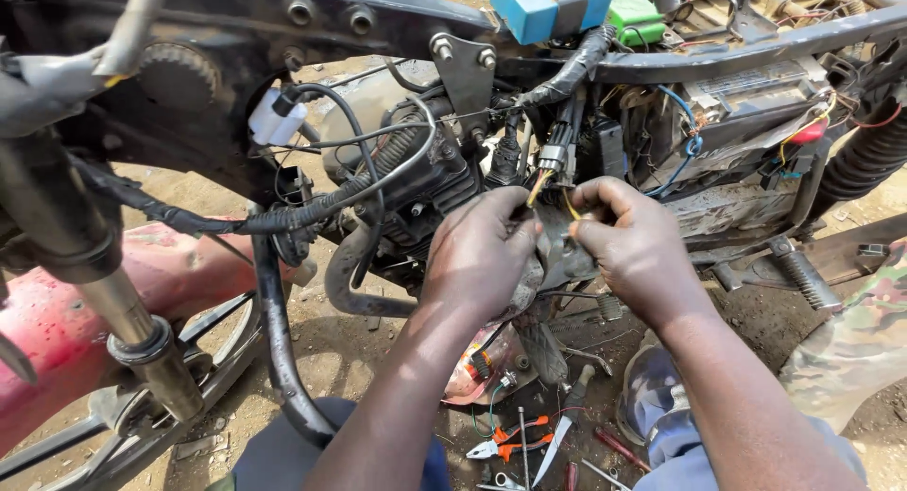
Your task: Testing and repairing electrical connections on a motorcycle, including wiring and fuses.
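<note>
Both my hands work at the middle of a stripped motorcycle frame (312,14). My left hand (477,250) pinches thin yellow and orange wires (539,184) that hang from a black connector plug (556,155). My right hand (633,250) grips the same bundle from the right side, fingers curled on a yellow wire (570,205). Between the two hands sits a grey metal engine part (559,250), partly hidden by my fingers. A black taped wiring harness (312,212) runs left from the engine (425,184).
Orange-handled pliers (505,439), a knife (557,434) and screwdrivers (619,446) lie on the dirt below. A red fuel tank (113,292) and front fork (142,344) stand at left. A blue block (548,4) sits on the frame. A camouflage sleeve (860,340) of another person shows at right.
</note>
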